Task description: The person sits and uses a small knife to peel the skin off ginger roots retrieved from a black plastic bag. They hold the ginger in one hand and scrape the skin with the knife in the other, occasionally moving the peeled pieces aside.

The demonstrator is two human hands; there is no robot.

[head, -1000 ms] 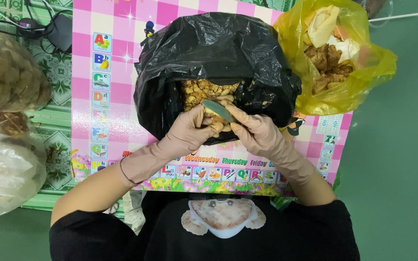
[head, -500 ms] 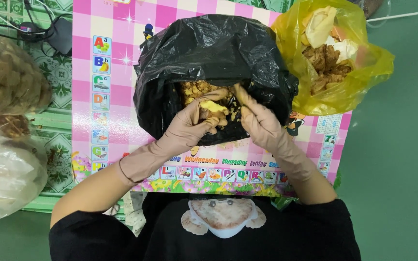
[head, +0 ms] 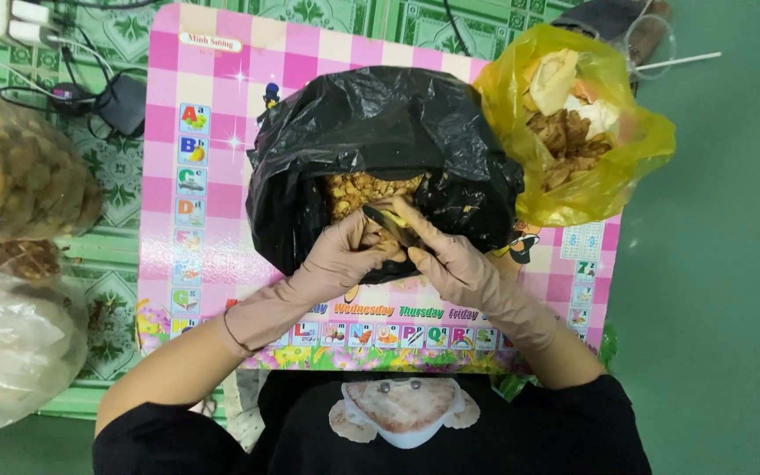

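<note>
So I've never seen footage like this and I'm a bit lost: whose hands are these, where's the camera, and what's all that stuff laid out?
The camera sits on a person's head and looks straight down, so the two gloved hands are that person's own. The left hand and right hand meet at the mouth of a black plastic bag full of small brownish pieces. Between them they grip one piece together with a small dark blade with a yellow part. The bag rests on a pink checked mat. A yellow bag of scraps lies to the right, and clear bags lie on the left.
</note>
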